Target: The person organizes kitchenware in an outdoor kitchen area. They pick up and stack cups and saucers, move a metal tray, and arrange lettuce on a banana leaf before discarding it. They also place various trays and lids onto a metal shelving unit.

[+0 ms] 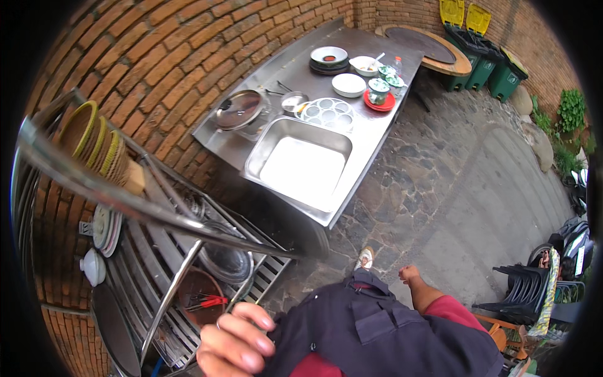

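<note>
My left hand [235,341] is close to the camera at the bottom, its fingers bent and slightly apart. Nothing shows in it, though the palm is hidden. Beside it is a metal dish rack [169,287] holding a brown bowl [200,285] with red-handled utensils [209,301] and a clear round lid or tray [226,254]. At my right side hangs my right hand [409,274], loosely curled and away from any object; its inside is hidden. Ahead stands a stainless steel table [294,70] with a rectangular steel basin [301,169] at its near end.
The table bears a glass lid [239,109], a round mould pan [328,113], white plates [348,84], red saucers [379,102] and dark plates [328,68]. Woven baskets [89,136] sit on the rack. Wheeled bins [506,75] and stacked chairs [523,287] stand around the stone paving [400,174].
</note>
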The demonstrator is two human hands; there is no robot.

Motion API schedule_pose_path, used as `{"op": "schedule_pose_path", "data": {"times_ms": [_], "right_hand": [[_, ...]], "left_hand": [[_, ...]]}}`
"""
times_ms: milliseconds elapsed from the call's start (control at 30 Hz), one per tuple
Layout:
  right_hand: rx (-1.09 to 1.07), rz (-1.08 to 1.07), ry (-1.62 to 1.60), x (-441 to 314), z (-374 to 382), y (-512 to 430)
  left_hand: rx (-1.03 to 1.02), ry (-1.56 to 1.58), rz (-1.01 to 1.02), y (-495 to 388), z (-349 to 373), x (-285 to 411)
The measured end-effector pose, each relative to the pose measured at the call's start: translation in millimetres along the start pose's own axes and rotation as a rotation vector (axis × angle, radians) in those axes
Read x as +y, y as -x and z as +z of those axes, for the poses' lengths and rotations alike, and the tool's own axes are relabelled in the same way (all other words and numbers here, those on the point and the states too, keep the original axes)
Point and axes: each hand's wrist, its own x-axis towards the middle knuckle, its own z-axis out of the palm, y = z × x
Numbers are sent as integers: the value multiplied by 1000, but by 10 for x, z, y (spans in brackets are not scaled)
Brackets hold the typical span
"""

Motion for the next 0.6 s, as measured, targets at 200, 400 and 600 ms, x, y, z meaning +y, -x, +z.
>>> {"op": "schedule_pose_path", "data": {"times_ms": [200, 400, 600], "right_hand": [[-43, -29, -379, -96, -919, 10], [41, -50, -626, -216, -1772, -154], [102, 100, -620, -72, -2325, -483]], "left_hand": [[-373, 526, -239, -1239, 860, -1156], [-675, 789, -323, -1897, 1193, -2297], [-617, 662, -357, -1969, 1346, -3584]]}}
